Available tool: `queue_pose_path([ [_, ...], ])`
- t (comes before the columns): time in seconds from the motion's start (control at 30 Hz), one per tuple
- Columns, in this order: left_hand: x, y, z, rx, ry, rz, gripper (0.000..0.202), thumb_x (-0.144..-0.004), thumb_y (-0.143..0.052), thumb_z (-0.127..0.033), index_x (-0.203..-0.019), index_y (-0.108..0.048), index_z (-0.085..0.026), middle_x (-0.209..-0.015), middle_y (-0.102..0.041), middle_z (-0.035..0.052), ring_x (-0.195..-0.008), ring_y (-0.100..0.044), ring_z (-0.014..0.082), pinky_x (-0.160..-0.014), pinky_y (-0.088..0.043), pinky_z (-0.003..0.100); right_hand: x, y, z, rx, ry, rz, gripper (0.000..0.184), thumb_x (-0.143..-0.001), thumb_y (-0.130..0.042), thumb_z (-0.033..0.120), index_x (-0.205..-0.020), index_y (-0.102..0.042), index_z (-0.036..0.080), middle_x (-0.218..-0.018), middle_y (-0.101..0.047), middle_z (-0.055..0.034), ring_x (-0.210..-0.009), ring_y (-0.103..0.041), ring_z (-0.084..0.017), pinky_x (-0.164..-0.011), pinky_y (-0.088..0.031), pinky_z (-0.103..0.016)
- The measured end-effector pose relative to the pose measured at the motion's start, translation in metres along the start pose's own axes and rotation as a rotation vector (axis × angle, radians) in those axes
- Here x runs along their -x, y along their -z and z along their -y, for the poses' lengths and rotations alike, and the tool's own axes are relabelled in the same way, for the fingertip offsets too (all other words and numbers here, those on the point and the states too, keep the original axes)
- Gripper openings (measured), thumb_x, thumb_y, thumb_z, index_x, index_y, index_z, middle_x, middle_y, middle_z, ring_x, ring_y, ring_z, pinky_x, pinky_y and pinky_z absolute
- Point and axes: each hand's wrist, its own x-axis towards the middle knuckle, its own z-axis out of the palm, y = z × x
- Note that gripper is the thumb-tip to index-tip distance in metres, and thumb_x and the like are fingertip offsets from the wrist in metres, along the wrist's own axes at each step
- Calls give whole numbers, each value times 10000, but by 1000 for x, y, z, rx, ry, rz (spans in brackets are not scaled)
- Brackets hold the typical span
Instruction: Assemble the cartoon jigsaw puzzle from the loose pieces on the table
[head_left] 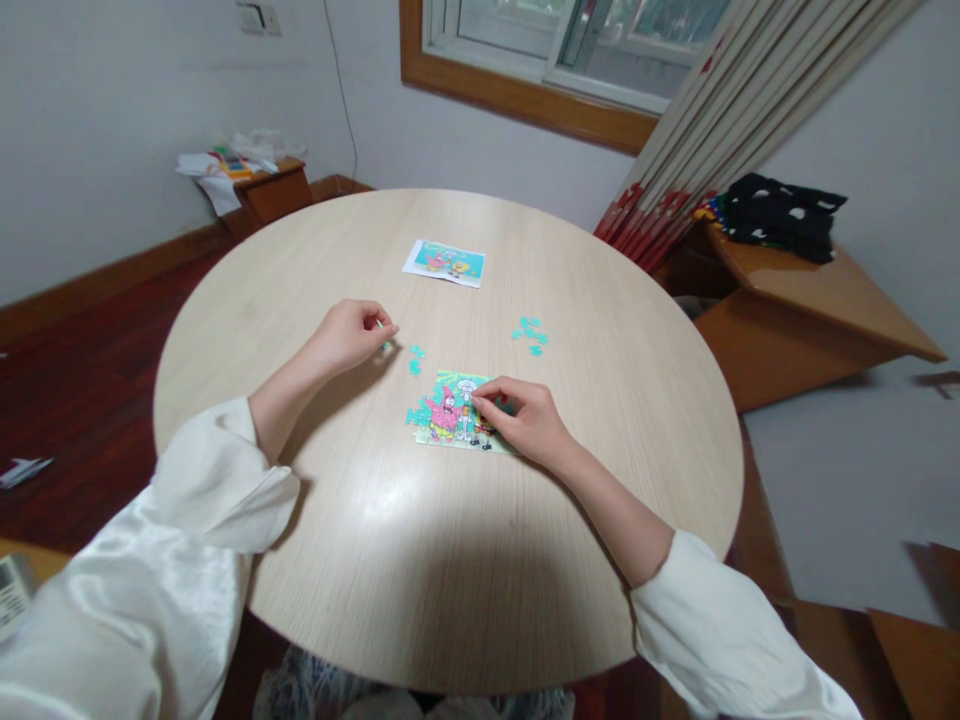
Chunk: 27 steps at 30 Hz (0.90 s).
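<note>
A partly joined jigsaw puzzle with cartoon figures lies flat on the round table; its left edge is ragged. My right hand is over the puzzle's right part and covers some of it. Thumb and forefinger are pinched near the top middle, and I cannot make out whether a piece is between them. To the upper left, my left hand pinches a small teal puzzle piece, mostly hidden by the fingers. Just right of that hand lie a few loose teal pieces.
More loose teal pieces are grouped above my right hand. Farther back lies a printed reference picture of the cartoon. Beyond the table are a small wooden stand at left and a wooden cabinet with dark cloth at right.
</note>
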Motion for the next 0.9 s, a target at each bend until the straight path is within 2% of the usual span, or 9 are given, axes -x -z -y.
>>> queue_pose_path([
  [0.1,0,-1,1,-74,-13,-4,122,-719,-561,-223,-729,-643,-133,-620,-568,28,-600,-497,133,-600,-353,272,0,1,0,-9,1,-3,111,-812,-602,213,-774,-701,179,-753,-718,-38,-672,-637,-132,-654,-503,-264],
  [0.2,-2,-1,4,-111,-6,-59,148,-727,-546,-213,-758,-669,-136,-658,-599,47,-641,-528,152,-636,-373,287,0,1,-1,-10,-4,-8,113,-810,-602,214,-771,-702,180,-749,-718,-37,-669,-636,-133,-651,-502,-264],
  [0.3,-3,0,6,-111,8,-84,138,-739,-543,-221,-744,-662,-151,-639,-596,40,-639,-525,156,-635,-372,287,0,1,-1,-6,-7,-4,112,-809,-603,220,-771,-701,183,-748,-719,-36,-668,-638,-134,-645,-501,-264],
  [0.37,-3,0,6,-108,19,-73,135,-750,-545,-236,-669,-622,-161,-584,-559,22,-600,-499,148,-605,-352,282,0,1,-2,-7,-6,-7,110,-808,-606,224,-770,-700,181,-747,-718,-37,-665,-639,-134,-641,-500,-262],
  [0.47,-2,0,5,-120,25,-65,288,-790,-523,-283,-522,-497,-178,-483,-439,-10,-529,-425,126,-558,-298,279,0,0,-3,-3,-8,-16,111,-806,-607,227,-769,-699,178,-741,-716,-38,-656,-636,-133,-637,-500,-263],
  [0.6,-3,0,7,-116,25,-110,374,-827,-475,-312,-480,-407,-191,-441,-327,-30,-504,-359,114,-531,-258,270,0,1,-4,3,-15,-15,116,-805,-606,232,-770,-701,177,-738,-716,-37,-653,-631,-134,-637,-497,-264],
  [0.73,-6,-1,11,-94,4,-140,281,-807,-482,-289,-550,-499,-176,-495,-435,-12,-549,-422,126,-552,-288,269,0,1,-4,-4,-25,-10,110,-803,-606,222,-765,-698,175,-723,-707,-28,-643,-623,-126,-631,-488,-256],
  [0.83,-8,-2,14,-83,3,-121,177,-775,-492,-241,-687,-617,-151,-588,-544,19,-591,-477,138,-586,-331,273,0,1,-5,-6,-17,-13,103,-800,-607,211,-759,-693,172,-721,-704,-27,-638,-616,-122,-629,-483,-254],
  [0.9,-8,-2,15,-97,-3,-101,188,-755,-495,-200,-793,-670,-143,-635,-581,32,-618,-503,145,-616,-355,275,0,1,-5,-5,-16,-11,104,-803,-605,211,-760,-691,172,-723,-703,-27,-637,-613,-122,-625,-481,-255],
])
